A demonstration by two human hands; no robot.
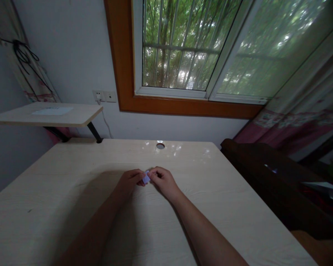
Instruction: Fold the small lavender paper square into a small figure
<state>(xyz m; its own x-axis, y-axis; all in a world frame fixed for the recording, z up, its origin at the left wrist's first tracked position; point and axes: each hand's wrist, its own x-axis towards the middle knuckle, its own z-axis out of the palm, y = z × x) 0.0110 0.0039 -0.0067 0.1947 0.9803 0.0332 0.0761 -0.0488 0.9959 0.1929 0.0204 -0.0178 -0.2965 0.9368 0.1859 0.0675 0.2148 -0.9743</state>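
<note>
A small light purple piece of folded paper [146, 178] is pinched between both hands above the middle of a pale wooden desk [72, 199]. My left hand [130, 181] grips its left side with curled fingers. My right hand [163, 181] grips its right side, fingers closed over it. Most of the paper is hidden by the fingertips. Both forearms reach in from the bottom edge.
A round cable hole [160, 145] lies at the desk's far edge. A raised shelf [47, 113] with a sheet on it stands at the left. A dark wooden piece of furniture [266, 173] borders the desk's right side. A window [188, 48] and curtain [302, 111] are behind.
</note>
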